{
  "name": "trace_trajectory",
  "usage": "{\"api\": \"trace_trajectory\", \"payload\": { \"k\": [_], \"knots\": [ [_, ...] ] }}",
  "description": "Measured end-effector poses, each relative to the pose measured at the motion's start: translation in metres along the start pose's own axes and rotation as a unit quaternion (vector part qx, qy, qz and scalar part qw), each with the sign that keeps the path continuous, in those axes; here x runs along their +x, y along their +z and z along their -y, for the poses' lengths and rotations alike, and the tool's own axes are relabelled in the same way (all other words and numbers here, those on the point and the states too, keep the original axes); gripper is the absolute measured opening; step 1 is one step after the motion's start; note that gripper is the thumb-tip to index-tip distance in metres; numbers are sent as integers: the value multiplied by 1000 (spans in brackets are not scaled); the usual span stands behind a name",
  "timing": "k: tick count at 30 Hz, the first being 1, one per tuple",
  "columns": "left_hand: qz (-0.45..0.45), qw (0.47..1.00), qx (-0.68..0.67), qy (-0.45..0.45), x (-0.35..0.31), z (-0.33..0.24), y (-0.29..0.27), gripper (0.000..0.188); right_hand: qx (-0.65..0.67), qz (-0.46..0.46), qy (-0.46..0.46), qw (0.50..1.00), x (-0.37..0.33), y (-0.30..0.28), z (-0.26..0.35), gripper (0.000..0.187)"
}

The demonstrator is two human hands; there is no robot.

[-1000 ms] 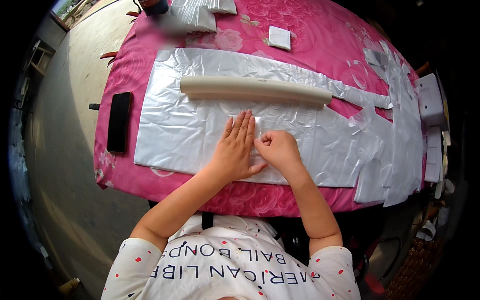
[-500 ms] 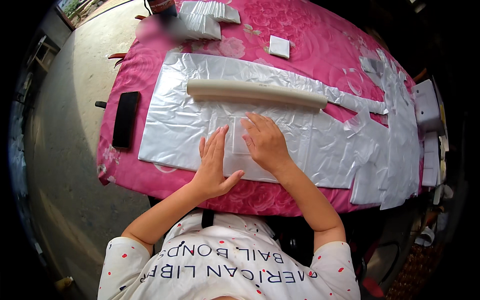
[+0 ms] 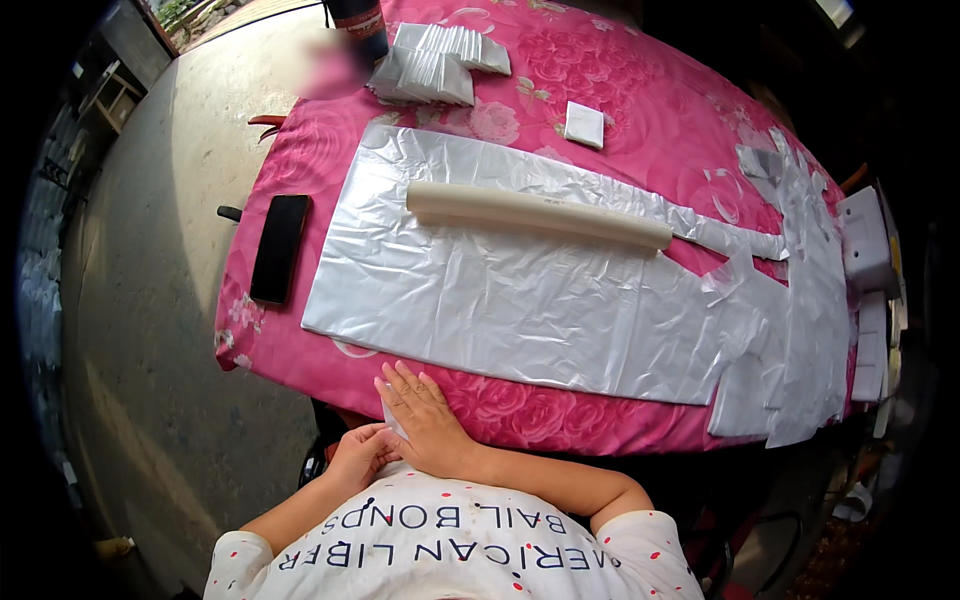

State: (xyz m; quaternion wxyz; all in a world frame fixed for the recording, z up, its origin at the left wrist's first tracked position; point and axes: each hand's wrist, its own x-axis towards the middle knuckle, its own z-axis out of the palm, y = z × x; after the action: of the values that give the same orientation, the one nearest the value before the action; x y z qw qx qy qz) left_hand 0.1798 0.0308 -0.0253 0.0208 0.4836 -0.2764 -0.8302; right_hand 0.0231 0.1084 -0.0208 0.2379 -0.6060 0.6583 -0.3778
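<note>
At the table's front edge, close to my shirt, a small folded white plastic piece (image 3: 391,421) shows between my hands, mostly covered. My left hand (image 3: 360,457) pinches its lower edge with bent fingers. Across its other side lies my right hand (image 3: 428,420), flat, with fingers stretched out and palm down. Beyond them a wide stack of silvery white plastic sheeting (image 3: 480,310) is spread on the table. A pale beige tube (image 3: 540,216) rests lengthwise on the sheeting's far half.
The pink floral tablecloth (image 3: 520,415) covers the table. A black phone (image 3: 280,249) lies at left. Folded white packets (image 3: 430,75) stand in rows beside a dark container (image 3: 361,28); one packet (image 3: 584,125) lies apart. Torn plastic (image 3: 810,300) drapes at right near a white box (image 3: 866,238).
Both hands have drawn back from the sheeting to the table's front edge, bringing the folded plastic piece with them. The tube stays on the sheeting.
</note>
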Motion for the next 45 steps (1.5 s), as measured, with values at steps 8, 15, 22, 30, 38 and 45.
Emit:
{"api": "trace_trajectory", "payload": {
  "k": [8, 15, 22, 30, 38, 45],
  "knots": [
    [-11, 891, 393, 228, 0, -29, 20, 4, -53, 8, -73, 996, 12, -46, 12, 36],
    [64, 576, 637, 508, -2, -88, 85, 24, -189, 25, -70, 979, 22, -123, -3, 10],
    [60, 647, 577, 494, 2, -108, 93, 38, 264, -271, 245, 893, 95, -251, -104, 19],
    [105, 598, 636, 476, 8, -94, 95, 32, 214, -404, 359, 814, 150, -322, -258, 25],
    [60, 580, 635, 507, 7, -108, 85, 32, -328, -286, 371, 820, 136, -303, -199, 43],
    [154, 535, 646, 522, 22, -118, 112, 34, -260, -168, 116, 944, 10, -274, -157, 42]
  ]
}}
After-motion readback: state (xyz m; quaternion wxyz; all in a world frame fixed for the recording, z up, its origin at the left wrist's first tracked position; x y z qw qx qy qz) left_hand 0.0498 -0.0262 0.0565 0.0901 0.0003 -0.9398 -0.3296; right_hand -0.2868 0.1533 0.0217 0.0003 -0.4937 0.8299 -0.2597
